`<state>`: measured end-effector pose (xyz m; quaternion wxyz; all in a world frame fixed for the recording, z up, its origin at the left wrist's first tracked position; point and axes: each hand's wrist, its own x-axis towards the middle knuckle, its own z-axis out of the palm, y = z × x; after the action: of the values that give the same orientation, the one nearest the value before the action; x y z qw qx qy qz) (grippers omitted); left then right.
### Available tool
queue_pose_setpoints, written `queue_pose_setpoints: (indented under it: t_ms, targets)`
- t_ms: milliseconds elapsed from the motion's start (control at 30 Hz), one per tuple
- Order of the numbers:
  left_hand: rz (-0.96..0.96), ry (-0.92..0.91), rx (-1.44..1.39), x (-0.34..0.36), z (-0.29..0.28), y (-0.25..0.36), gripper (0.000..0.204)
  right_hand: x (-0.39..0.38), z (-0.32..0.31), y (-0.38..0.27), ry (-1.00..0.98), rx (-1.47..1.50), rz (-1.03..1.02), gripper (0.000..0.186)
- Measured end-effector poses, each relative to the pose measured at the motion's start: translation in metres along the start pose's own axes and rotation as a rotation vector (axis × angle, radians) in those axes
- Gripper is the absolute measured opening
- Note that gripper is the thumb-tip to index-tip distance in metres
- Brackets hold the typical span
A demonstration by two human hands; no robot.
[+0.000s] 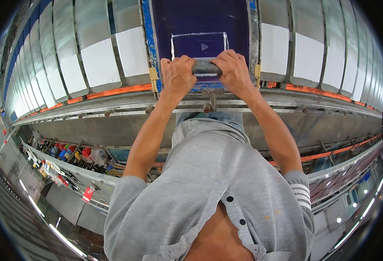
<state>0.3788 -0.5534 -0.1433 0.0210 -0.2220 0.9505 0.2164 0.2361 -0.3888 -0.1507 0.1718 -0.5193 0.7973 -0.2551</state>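
Note:
Both my hands are closed around the ends of a grey squeegee (206, 68), its bar lying crosswise on a dark purple printing screen (200, 19). My left hand (178, 74) has the left end, with the fingers folded over it. At the right end is my right hand (234, 71), gripping in the same way. Just beyond the squeegee, a white outline and a small triangular mark (204, 47) show on the mesh. The screen's frame (150, 30) is smeared with blue. My hands hide the ends of the squeegee, and its blade edge is hard to make out.
Rows of metal printing boards with white panels (98, 63) (274, 48) run off to both sides. A metal rail (122, 107) with knobs passes between the table and my body. Behind me on the left, a shelf holds coloured containers (86, 152).

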Motion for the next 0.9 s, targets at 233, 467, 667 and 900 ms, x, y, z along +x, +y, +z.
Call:
queue_pose_setpoints:
  t_ms: [233, 467, 667, 900]
  targets:
    - [0.058, 0.080, -0.010, -0.012, 0.005, 0.002, 0.030, 0.026, -0.037, 0.065, 0.382, -0.005, 0.283, 0.060]
    - [-0.094, -0.180, -0.066, 0.030, -0.022, -0.008, 0.033, 0.030, -0.012, 0.110, 0.314, -0.288, 0.535, 0.059]
    - [-0.093, -0.053, -0.055, 0.086, -0.027, -0.020, 0.034, 0.030, -0.013, 0.108, 0.432, -0.215, 0.512, 0.050]
    - [0.044, 0.120, -0.028, -0.035, 0.009, 0.001, 0.052, 0.030, -0.012, 0.106, 0.510, -0.151, 0.480, 0.051]
